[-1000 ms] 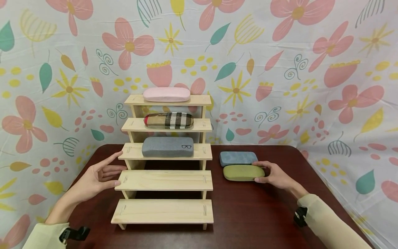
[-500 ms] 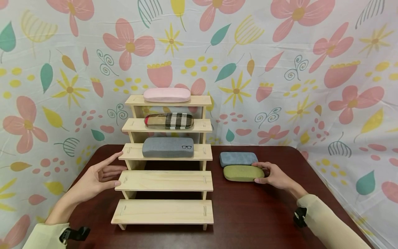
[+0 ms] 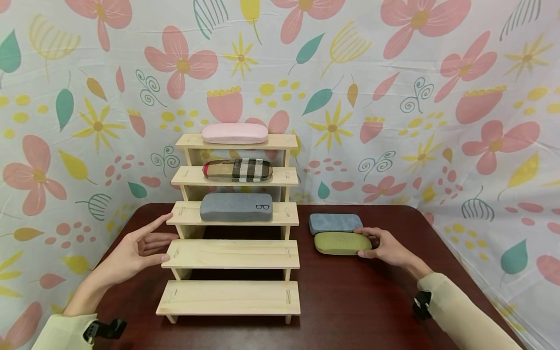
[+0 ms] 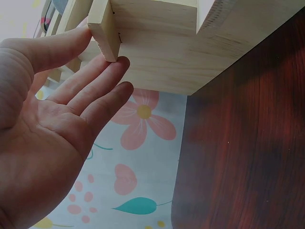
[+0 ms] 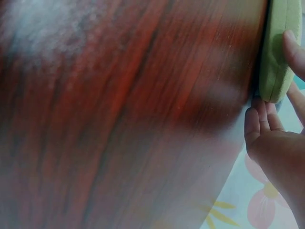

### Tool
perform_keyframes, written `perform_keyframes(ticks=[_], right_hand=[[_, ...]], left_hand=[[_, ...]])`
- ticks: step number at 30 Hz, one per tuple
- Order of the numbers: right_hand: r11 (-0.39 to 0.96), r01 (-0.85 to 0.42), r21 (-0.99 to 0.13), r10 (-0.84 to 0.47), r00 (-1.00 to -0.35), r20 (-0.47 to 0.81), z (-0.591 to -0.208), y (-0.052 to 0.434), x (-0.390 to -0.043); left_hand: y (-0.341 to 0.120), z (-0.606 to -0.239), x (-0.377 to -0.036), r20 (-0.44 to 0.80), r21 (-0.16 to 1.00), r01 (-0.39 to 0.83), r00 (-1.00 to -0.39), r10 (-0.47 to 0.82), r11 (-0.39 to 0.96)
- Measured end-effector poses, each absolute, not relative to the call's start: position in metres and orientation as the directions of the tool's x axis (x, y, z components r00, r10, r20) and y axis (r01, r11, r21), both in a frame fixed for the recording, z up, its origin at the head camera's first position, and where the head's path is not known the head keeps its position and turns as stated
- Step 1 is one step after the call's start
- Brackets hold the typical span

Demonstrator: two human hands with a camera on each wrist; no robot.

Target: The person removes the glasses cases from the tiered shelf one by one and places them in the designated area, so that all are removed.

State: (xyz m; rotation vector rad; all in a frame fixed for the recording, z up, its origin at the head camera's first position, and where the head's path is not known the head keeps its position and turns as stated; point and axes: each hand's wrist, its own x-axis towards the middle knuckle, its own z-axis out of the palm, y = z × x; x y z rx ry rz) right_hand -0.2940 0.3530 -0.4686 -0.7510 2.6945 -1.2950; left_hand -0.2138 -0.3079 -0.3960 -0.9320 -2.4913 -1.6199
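Observation:
A light wooden stepped rack stands on the table. My left hand is at its left side, fingers fairly straight. The index fingertip meets the middle step's end and the thumb the step below; in the left wrist view, fingertips lie against a board end. My right hand grips the right end of a green glasses case, thumb in front, fingers behind. Right behind it lies a blue glasses case. On the upper steps rest a pink case, a plaid case and a grey-blue case.
The dark red-brown wooden table carries the rack and the loose cases. A white cloth with printed flowers and leaves hangs behind and along both sides. The rack's two lower steps show bare wood.

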Motion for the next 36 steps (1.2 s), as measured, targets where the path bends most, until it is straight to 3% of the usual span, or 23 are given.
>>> perform_keyframes(ticks=[20, 36], right_hand=[[0.510, -0.406, -0.758, -0.455, -0.876, 0.163, -0.464, 0.352, -0.290], [0.560, -0.514, -0.649, -0.459, -0.845, 0.273, -0.419, 0.333, -0.258]], left_hand=[[-0.308, -0.396, -0.213, 0.331, 0.824, 0.491, -0.822, 0.464, 0.283], [-0.308, -0.396, -0.213, 0.325, 0.824, 0.483, -0.830, 0.453, 0.296]])
